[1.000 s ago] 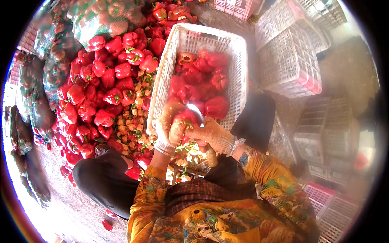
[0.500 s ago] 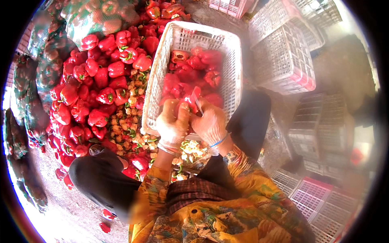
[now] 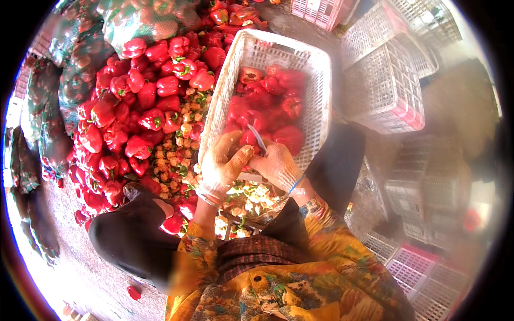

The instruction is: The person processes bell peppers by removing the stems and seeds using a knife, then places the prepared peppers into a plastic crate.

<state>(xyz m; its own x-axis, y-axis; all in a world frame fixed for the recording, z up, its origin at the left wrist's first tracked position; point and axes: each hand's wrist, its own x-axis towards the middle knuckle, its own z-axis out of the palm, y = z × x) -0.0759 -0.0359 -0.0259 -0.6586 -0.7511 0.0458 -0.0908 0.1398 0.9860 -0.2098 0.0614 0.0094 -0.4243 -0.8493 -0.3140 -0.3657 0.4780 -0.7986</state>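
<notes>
Over the near end of a white plastic crate, my two gloved hands are close together. My left hand is closed around a red bell pepper, mostly hidden by the fingers. In my right hand is a small knife; its handle is hidden in the fist, and the thin blade points up and away, against the pepper or just beside it. Inside the crate lie several red bell peppers, one with a hollowed, cut end facing up.
Left of the crate spreads a large heap of red peppers, bordered by cut-out pepper cores. Filled green net bags stand behind and left. Empty white crates are stacked at right. My bent knee sits beside the heap.
The whole view has shifted slightly, so the scene sits farther right. The knife blade now leans up and left, and the pepper sits lower between my hands.
</notes>
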